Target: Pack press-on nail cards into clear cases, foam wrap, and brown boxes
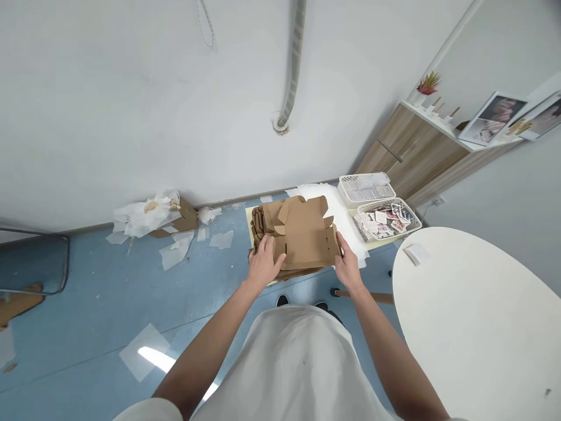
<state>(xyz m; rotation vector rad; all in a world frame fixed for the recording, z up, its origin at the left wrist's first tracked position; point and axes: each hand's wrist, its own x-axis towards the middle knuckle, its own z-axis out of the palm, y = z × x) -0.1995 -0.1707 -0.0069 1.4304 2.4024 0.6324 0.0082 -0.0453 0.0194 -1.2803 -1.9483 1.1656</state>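
A brown cardboard box blank (304, 234), partly unfolded with raised flaps, lies on top of a stack of flattened cardboard boxes (258, 223). My left hand (265, 261) grips its left side, fingers over the cardboard and thumb toward the front edge. On the opposite side, my right hand (347, 261) holds the right flap, with the thumb hidden from clear view. Beside the stack lies a white sheet (337, 207) on the same low surface.
Behind on the right stand a white basket of clear packets (368, 188) and another basket of printed cards (388, 221). A round white table (473, 316) is close at my right. Torn paper (146, 215) and a cardboard box (186, 215) lie on the floor at left.
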